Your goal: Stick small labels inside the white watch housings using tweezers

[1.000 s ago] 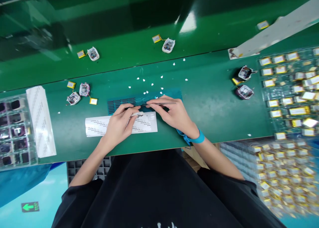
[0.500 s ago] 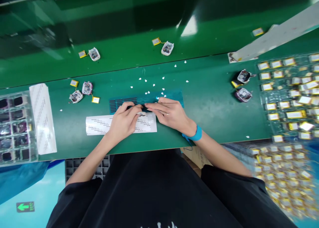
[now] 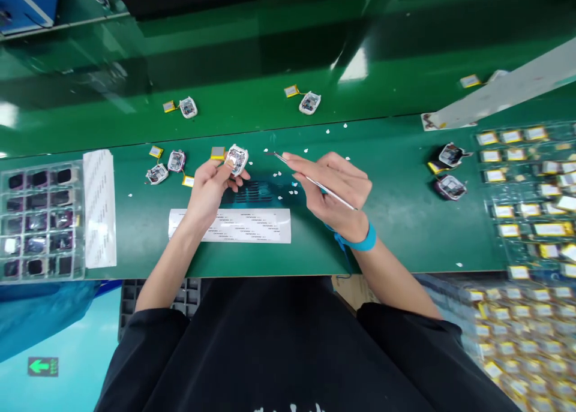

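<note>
My left hand (image 3: 207, 187) holds a white smartwatch case (image 3: 237, 155) by its edge, with the inner circuitry facing up. A yellow-edged battery (image 3: 218, 152) sits beside that case at its left. My right hand (image 3: 335, 184) grips slim metal tweezers (image 3: 333, 195) like a pen, their tip pointing left, apart from the case. Something thin and dark shows at the tip, too small to make out. Below the hands lie a blue sheet with dark strips (image 3: 254, 194) and a white printed backing sheet (image 3: 229, 233). Small white stickers (image 3: 306, 150) are scattered around the tweezers.
Opened watch cases with batteries lie at left (image 3: 176, 160), at the back (image 3: 309, 102) and at right (image 3: 450, 187). A clear tray (image 3: 83, 244) of watch parts stands far left. Battery trays (image 3: 499, 190) fill the right. A white slanted post (image 3: 504, 91) rises at back right.
My hands were together over the blue sheet and have moved apart. The left has lifted the watch case up and leftward into view; the right has drawn right with the tweezers. The view has shifted slightly.
</note>
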Demonstrator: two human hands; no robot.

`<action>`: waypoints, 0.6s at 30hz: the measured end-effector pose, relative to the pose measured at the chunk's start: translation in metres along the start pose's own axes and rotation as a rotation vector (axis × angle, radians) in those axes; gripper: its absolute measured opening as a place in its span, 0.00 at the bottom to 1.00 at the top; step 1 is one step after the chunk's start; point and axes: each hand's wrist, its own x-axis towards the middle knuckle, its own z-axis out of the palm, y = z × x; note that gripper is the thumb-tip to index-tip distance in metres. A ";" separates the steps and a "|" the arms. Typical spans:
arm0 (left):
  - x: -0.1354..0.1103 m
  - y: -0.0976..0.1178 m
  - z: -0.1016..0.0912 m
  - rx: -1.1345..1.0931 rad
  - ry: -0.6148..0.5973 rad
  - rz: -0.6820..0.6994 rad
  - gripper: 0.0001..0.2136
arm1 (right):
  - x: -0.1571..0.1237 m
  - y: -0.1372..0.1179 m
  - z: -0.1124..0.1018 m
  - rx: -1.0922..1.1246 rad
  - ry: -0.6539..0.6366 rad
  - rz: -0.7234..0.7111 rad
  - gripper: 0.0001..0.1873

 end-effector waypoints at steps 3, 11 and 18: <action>0.011 -0.007 -0.006 -0.156 -0.008 -0.141 0.06 | -0.009 -0.002 0.001 0.007 -0.076 0.012 0.16; -0.002 -0.014 0.004 -0.274 0.095 -0.245 0.03 | -0.017 -0.013 -0.001 -0.040 -0.291 -0.181 0.16; -0.003 -0.015 0.008 -0.326 0.140 -0.287 0.08 | -0.010 -0.017 0.003 -0.135 -0.228 -0.360 0.12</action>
